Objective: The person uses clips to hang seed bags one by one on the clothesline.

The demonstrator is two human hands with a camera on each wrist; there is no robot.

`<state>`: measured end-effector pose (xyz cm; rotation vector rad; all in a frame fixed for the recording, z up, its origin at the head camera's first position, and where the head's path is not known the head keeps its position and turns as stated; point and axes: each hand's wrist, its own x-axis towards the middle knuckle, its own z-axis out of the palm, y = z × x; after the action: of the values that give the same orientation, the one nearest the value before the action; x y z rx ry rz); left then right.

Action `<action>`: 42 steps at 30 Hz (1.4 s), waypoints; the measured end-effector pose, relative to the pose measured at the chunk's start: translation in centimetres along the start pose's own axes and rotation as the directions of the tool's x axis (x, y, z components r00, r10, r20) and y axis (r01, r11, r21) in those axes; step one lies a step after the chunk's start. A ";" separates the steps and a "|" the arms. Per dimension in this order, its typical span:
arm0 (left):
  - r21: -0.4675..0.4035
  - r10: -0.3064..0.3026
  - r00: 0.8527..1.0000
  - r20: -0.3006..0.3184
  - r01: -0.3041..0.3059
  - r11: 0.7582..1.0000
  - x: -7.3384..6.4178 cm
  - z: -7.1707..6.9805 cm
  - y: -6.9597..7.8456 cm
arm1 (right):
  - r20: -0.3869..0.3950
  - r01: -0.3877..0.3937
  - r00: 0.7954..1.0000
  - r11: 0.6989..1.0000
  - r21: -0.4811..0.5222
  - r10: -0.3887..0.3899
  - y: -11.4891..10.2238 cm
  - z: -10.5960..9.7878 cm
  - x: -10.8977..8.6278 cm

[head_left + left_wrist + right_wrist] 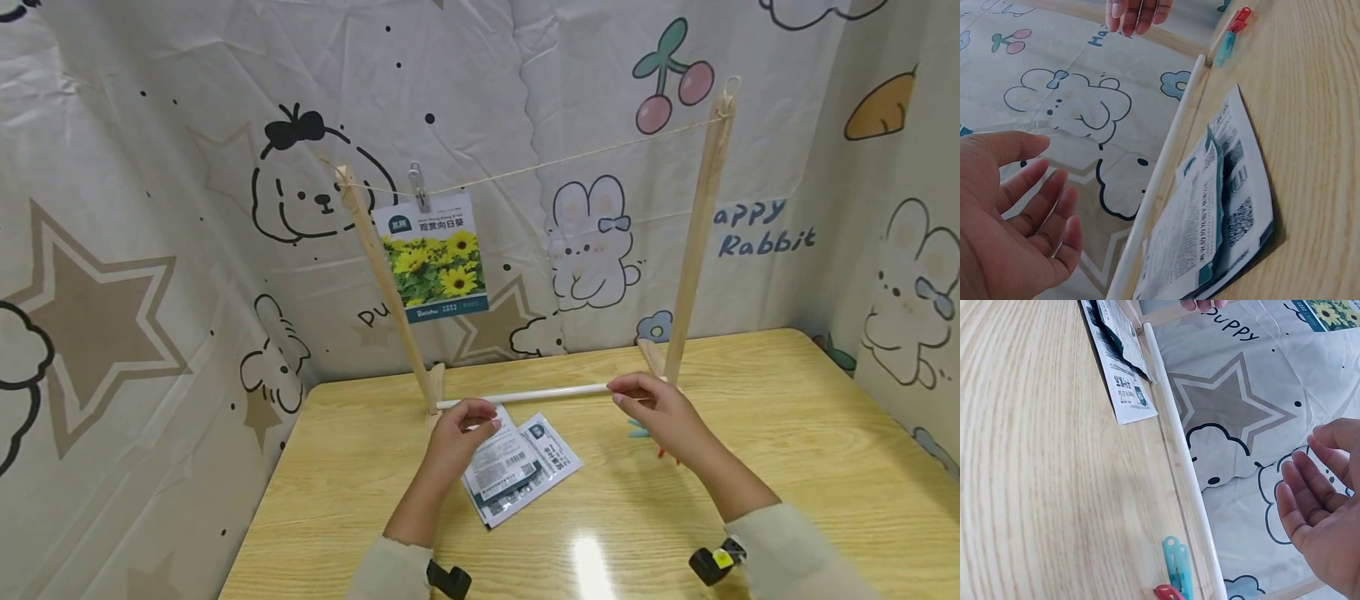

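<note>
My left hand point(461, 433) hovers over two seed packets, its fingers loosely bent and empty. The upper packet point(498, 467) lies printed-back up across the lower packet point(558, 458). My right hand point(663, 408) is raised near the right wooden post point(701, 242), also with loosely bent fingers and nothing in them. A sunflower seed packet point(435, 258) hangs by a grey clip point(418, 185) from a string point(540, 167) tied between that post and the left post point(386, 283). Below the right hand lie a teal clothespin point(1177, 562) and a red clothespin point(1168, 592), partly hidden in the head view.
A white rod point(540, 392) joins the posts low down, just beyond the packets. The frame stands toward the back of a wood-grain table point(360, 517). Behind it hangs a printed curtain point(480, 92) with cartoon animals.
</note>
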<state>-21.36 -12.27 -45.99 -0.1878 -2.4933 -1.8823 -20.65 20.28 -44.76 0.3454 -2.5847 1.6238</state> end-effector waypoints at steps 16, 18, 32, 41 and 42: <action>0.022 -0.012 1.000 0.015 0.012 1.000 -0.3 0.7 -1.4 | -0.031 -0.012 0.999 1.000 -0.019 0.012 1.9 1.1 -0.2; 0.025 -0.010 1.000 0.011 0.009 1.000 -0.3 0.7 -1.5 | -0.042 -0.009 0.999 1.000 -0.026 0.008 2.0 1.2 -0.3; 0.013 0.006 1.000 0.001 -0.006 1.000 -0.1 1.2 -2.4 | -0.059 -0.042 0.998 0.994 -0.097 0.037 2.9 1.7 -0.2; 0.051 -0.062 0.998 -0.032 0.063 0.997 0.1 1.4 -3.0 | -0.080 -0.076 0.995 0.991 -0.111 0.067 4.3 1.5 -0.6; 0.061 -0.075 0.996 -0.040 0.077 0.995 0.1 1.4 -3.0 | -0.082 -0.080 0.994 0.990 -0.116 0.071 4.4 1.5 -0.7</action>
<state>-21.69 -11.70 -49.28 -0.0568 -2.5654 -1.8134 -20.84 20.90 -49.45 0.1746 -2.6505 1.4647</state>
